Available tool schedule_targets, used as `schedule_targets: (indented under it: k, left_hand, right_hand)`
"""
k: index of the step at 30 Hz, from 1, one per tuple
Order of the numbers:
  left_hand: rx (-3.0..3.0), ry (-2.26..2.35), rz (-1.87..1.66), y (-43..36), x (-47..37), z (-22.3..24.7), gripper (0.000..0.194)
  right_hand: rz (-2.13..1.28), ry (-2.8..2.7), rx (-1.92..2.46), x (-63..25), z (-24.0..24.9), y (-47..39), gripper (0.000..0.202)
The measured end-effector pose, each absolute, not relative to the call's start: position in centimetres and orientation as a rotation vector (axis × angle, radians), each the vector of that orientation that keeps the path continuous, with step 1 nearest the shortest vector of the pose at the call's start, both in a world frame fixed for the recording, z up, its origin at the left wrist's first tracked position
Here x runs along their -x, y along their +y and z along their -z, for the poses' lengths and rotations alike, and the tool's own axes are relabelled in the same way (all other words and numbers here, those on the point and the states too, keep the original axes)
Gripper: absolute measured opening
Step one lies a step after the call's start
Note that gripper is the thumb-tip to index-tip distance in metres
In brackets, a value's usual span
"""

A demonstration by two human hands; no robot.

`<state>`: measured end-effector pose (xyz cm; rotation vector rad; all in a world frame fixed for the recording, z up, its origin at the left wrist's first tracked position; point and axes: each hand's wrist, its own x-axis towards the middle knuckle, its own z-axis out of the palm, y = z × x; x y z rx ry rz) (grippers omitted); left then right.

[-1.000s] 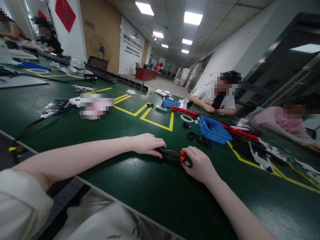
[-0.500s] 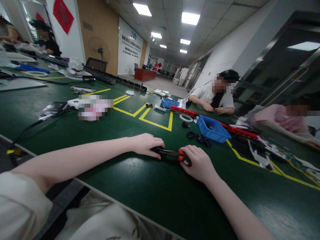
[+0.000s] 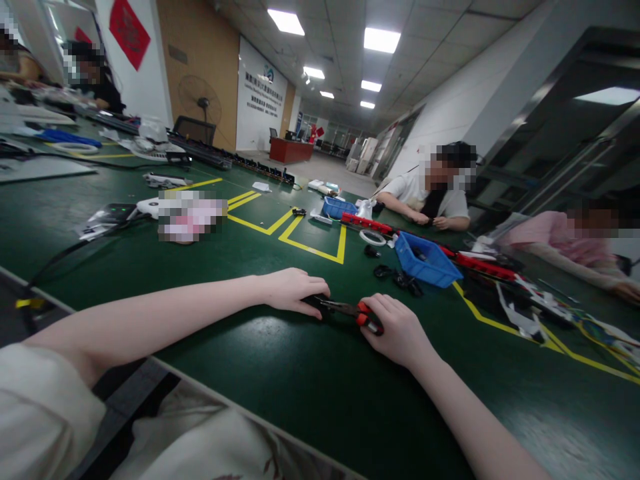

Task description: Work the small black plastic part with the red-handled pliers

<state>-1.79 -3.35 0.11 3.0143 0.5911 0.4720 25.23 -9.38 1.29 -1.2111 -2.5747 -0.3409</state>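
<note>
Over the green tabletop (image 3: 240, 400), my right hand (image 3: 395, 327) is closed around the red-and-black handles of a pair of pliers (image 3: 363, 315). The jaws point left and meet a small black part (image 3: 316, 301). My left hand (image 3: 295, 292) pinches that part between thumb and fingers. Its exact kind is too small and too covered to make out. Whether the jaws grip the part or only touch it cannot be told.
Several black pieces (image 3: 400, 277) lie beyond my right hand, beside a blue bin (image 3: 425, 260). A white ring-shaped roll (image 3: 373, 237) and a red strip (image 3: 367, 222) lie farther back. A cable (image 3: 55, 259) runs along the left. A co-worker (image 3: 425, 193) sits across the table.
Hardly anything differs: the view has shifted very slightly. Both hands keep their hold on the pliers and the black part.
</note>
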Motion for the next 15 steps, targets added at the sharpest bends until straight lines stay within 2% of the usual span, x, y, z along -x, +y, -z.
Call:
schedule_targets:
  k: [15]
  left_hand:
    - [-3.02,0.582,-0.453,-3.42,1.72,-0.14,0.037]
  right_hand:
    - [0.327,-2.553,1.193,-25.45,-0.94,-9.31,0.027]
